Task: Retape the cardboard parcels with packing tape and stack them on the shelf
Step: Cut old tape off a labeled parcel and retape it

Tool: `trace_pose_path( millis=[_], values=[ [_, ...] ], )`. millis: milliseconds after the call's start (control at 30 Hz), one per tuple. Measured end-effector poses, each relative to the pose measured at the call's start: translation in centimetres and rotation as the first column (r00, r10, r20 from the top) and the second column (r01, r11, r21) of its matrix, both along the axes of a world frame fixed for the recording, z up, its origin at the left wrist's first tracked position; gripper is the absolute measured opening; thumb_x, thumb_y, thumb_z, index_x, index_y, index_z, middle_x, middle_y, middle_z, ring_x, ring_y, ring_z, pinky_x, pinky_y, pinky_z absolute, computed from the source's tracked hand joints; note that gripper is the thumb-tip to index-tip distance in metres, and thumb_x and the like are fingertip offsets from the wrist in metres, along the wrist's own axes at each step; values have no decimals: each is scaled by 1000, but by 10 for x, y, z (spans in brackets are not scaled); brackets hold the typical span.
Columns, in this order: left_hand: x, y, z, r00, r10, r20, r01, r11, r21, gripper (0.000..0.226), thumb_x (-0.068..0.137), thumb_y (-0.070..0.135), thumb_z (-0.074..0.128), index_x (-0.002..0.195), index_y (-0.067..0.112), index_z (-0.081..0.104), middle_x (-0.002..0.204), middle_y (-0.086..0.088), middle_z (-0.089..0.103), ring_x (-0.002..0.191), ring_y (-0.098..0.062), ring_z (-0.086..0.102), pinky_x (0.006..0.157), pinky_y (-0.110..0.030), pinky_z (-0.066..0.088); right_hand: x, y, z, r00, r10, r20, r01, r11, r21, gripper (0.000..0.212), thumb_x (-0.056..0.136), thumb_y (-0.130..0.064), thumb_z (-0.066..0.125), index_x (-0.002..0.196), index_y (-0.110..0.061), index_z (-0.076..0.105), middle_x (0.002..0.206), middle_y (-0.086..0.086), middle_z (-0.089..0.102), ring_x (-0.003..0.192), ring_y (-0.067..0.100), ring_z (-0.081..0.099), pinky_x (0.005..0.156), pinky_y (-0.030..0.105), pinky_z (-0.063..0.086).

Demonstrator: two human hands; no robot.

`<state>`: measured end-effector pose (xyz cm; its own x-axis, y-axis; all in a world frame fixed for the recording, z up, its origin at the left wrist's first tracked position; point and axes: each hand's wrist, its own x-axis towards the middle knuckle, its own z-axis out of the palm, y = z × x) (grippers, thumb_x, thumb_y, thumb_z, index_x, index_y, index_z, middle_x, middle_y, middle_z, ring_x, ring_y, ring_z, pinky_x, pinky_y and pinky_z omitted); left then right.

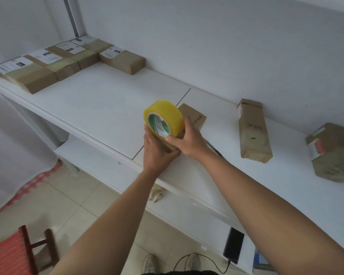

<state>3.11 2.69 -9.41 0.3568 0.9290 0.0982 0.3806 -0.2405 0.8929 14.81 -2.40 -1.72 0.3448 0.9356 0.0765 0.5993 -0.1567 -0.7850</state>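
Both bare forearms are stretched forward over the white surface [99,100]. The left hand [157,149] is laid against the near end of a small cardboard parcel [193,118], its fingers curled round that end and its thumb seen along the lower edge. The right hand [189,139] is wrapped over a roll of yellow packing tape [163,119], the thumb pressed at the roll's lower rim; the roll is held on edge, its green-and-white core turned toward the camera, directly on top of the parcel. The parcel lies flat near the front edge of the surface, beside a seam between two panels.

Five taped parcels with white labels [54,60] are lined up at the far left corner. To the right, a long narrow parcel [253,132] and a squarer parcel [332,151] are set well apart. A plain white wall is seen behind. A lower shelf [91,155], a tiled floor, a red-seated stool [10,255] and a dark phone on a cable [233,248] are visible below.
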Motion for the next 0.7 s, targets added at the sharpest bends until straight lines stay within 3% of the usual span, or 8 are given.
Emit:
trace_pose_path(
  millis=[200, 267, 333, 433, 567, 633, 700],
  values=[
    [-1, 24, -13, 993, -95, 70, 97, 995, -19, 145, 51, 52, 86, 155, 34, -13, 148, 2, 29, 138, -24, 36, 96, -55, 52, 1, 4, -7, 997, -33, -65, 35, 999, 35, 58, 81, -29, 80, 127, -18, 46, 113, 3, 60, 102, 19, 59, 83, 36, 53],
    [-1, 30, -19, 985, -105, 135, 115, 991, -67, 140, 50, 50, 93, 153, 44, -1, 141, 7, 36, 124, -32, 54, 76, -57, 59, 1, 6, -8, 997, -15, -82, 18, 999, 38, 58, 82, -27, 80, 128, -18, 46, 114, 2, 60, 102, 17, 59, 82, 30, 52],
    [-3, 32, -20, 983, -111, 146, 121, 990, -67, 123, 49, 46, 95, 146, 44, 18, 133, 7, 42, 111, -31, 61, 67, -52, 61, 1, 8, -9, 995, -10, -100, 14, 999, 37, 59, 82, -25, 80, 129, -18, 46, 113, 1, 60, 102, 16, 59, 80, 26, 50],
    [-3, 28, -19, 989, -102, 106, 108, 993, -51, 107, 50, 45, 93, 135, 43, 28, 127, 7, 45, 106, -26, 63, 67, -48, 61, 0, 8, -10, 995, -6, -103, 10, 999, 39, 63, 81, -27, 81, 131, -18, 44, 113, -1, 60, 103, 16, 59, 83, 30, 51],
    [-2, 23, -16, 995, -68, 78, 72, 996, -53, 107, 49, 55, 93, 133, 41, 29, 124, 9, 47, 104, -19, 63, 64, -44, 62, 11, 4, -2, 999, 22, -23, -23, 1000, -13, 57, 81, -28, 81, 125, -17, 47, 108, 0, 60, 100, 18, 59, 85, 41, 53],
    [-3, 20, -13, 999, -44, 32, 46, 997, -64, 106, 50, 57, 91, 133, 37, 29, 123, 7, 47, 102, -17, 63, 64, -43, 61, 22, -7, 3, 1000, 18, -2, -18, 999, -37, 53, 78, -30, 81, 118, -19, 47, 100, -5, 60, 92, 15, 59, 80, 39, 53],
    [-3, 17, -11, 1000, -24, -14, 23, 998, -64, 113, 49, 60, 88, 139, 38, 24, 131, 4, 45, 106, -20, 63, 74, -45, 61, 33, -25, 5, 1000, -1, 8, 2, 999, -48, 60, 71, -39, 78, 120, -20, 48, 99, -4, 61, 89, 15, 60, 75, 34, 52]
  ],
)
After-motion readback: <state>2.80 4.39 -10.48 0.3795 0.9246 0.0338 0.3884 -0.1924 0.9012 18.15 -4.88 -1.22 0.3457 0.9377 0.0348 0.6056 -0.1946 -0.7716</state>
